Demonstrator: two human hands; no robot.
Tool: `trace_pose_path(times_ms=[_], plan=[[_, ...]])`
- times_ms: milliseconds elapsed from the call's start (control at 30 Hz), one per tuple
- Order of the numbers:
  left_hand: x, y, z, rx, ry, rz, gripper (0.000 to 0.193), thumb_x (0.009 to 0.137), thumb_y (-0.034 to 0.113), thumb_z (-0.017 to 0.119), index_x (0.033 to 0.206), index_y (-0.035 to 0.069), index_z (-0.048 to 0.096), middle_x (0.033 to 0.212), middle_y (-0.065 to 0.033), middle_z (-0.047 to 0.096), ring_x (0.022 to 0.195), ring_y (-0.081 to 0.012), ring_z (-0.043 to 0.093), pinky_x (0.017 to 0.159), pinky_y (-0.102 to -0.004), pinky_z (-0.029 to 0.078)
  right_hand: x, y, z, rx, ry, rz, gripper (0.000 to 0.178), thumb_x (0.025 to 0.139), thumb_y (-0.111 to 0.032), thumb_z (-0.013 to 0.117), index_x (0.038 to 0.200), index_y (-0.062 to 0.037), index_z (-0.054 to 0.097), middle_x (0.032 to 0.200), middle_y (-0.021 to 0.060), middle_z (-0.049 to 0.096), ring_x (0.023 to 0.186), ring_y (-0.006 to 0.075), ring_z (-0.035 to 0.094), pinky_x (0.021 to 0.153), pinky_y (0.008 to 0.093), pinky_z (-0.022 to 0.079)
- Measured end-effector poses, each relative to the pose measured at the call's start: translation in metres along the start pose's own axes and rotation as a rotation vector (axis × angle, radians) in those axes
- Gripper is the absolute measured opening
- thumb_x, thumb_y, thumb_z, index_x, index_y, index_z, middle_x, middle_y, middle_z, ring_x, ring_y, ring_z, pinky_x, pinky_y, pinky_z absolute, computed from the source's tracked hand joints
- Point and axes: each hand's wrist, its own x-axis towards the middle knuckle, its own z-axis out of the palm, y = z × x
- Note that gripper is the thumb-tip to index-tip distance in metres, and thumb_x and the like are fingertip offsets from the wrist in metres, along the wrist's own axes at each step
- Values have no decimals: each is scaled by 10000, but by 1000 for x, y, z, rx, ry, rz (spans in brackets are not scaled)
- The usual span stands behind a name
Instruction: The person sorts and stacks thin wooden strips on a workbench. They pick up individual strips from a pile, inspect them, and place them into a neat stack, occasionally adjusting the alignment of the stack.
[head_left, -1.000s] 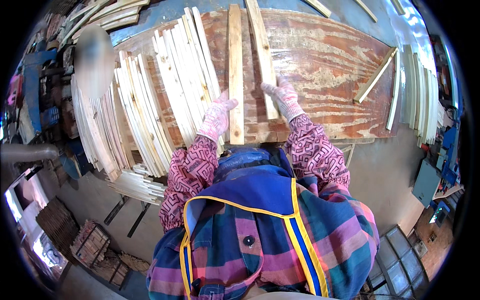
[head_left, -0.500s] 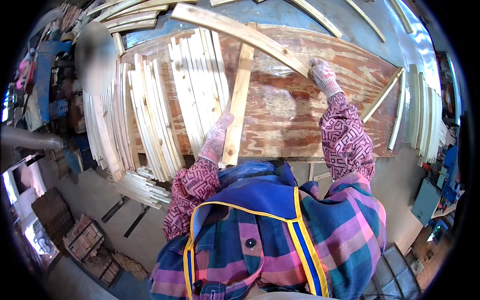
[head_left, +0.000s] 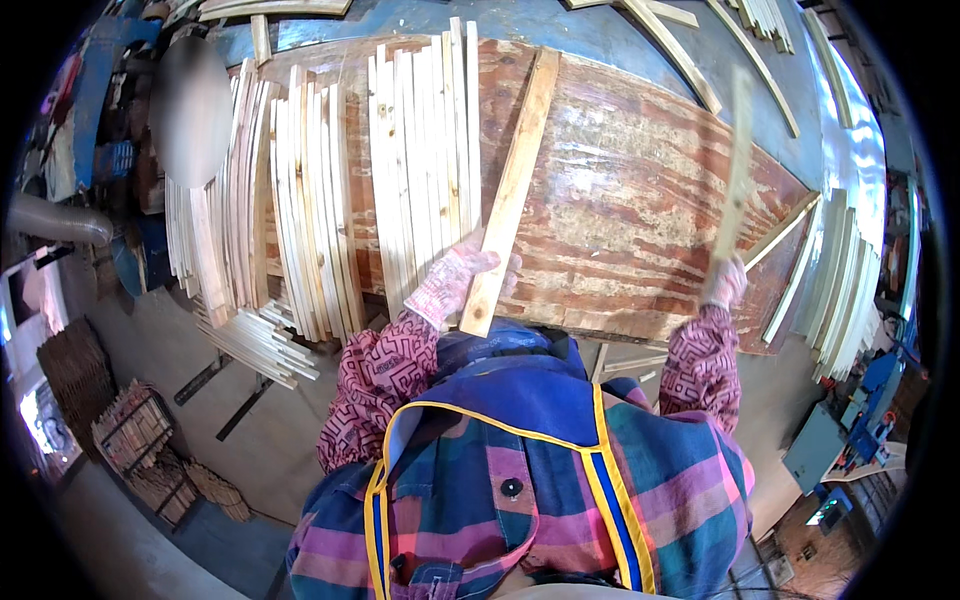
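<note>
My left hand (head_left: 455,276), in a white knitted glove, has its thumb over and fingers around the near end of a wooden strip (head_left: 520,175). That strip lies slantwise, its far end toward the back of a red-brown plywood board (head_left: 620,200). Toward the board's right side, my right hand (head_left: 728,283), also gloved, grips the near end of a second wooden strip (head_left: 737,165). This one is smeared by motion and points away from me. A row of pale strips (head_left: 420,150) lies just left of my left hand.
More bundled strips (head_left: 310,200) lie farther left on the board. Loose strips (head_left: 670,55) rest on the blue surface behind it. A short slanted strip (head_left: 783,230) sits at the board's right edge, near another stack (head_left: 845,280). A rack of wood pieces (head_left: 135,430) stands lower left.
My right hand has moved right and nearer to me, swinging its strip from leftward to pointing away. My left hand now wraps the near end of its strip. The view has shifted slightly.
</note>
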Motion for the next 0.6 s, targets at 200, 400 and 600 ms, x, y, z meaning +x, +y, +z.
trace_pose_path(times_ms=[200,400,600], plan=[[16,-16,-6,245,113,18,516,886,93,695,1361,11,511,996,-110,692,804,-180,666,697,-298,578,-12,-5,22,467,209,-1,440,924,-44,561,1362,-10,553,1267,148,620,1087,214,611,938,347,491],[-4,-11,-31,512,345,271,551,889,144,736,1378,9,522,1091,-94,700,926,-154,665,806,-299,567,-147,-148,200,496,-504,-377,466,899,-190,623,1348,-68,585,1292,142,642,1219,261,593,1078,356,430],[-74,-8,-142,1387,1129,229,776,922,265,655,1569,149,243,1519,-144,449,1353,-324,482,1111,-365,401,-254,-244,225,523,-728,-504,400,934,-94,617,1327,-28,590,1228,126,655,1131,225,615,994,334,487]])
